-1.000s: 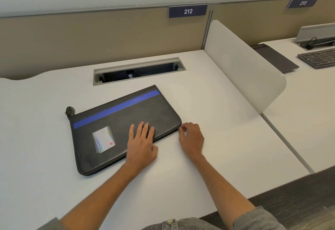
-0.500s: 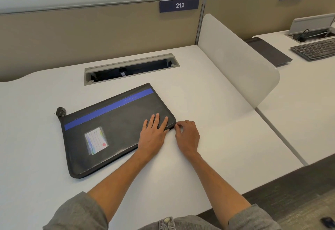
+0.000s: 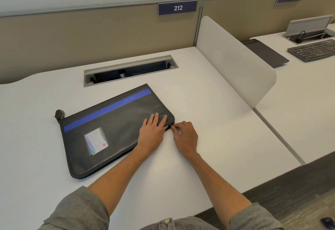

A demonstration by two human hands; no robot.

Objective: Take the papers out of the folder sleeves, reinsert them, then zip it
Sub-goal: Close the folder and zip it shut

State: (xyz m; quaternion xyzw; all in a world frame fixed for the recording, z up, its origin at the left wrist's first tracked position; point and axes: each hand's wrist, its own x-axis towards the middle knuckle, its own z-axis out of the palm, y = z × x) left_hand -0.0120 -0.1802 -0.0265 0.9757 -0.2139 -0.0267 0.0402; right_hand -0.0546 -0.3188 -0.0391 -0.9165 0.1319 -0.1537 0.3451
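Here left hand (image 3: 152, 133) lies flat on folder (image 3: 112, 130) — right hand (image 3: 185, 135) pinches its barely visible zipper pull.

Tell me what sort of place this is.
Probably a shared office or study hall: numbered desk signs, a divider panel between white desks, and a keyboard at the next seat.

— How does your left hand (image 3: 152, 133) lie?
— You keep it flat, palm down, with straight fingers a little spread, and it presses on the folder (image 3: 116, 128) near the right corner.
— And your right hand (image 3: 184, 135)?
— Its fingers are curled, and thumb and forefinger pinch the zip pull (image 3: 170, 125) at that corner. Both your forearms are bare and reach forward, sleeves pushed up.
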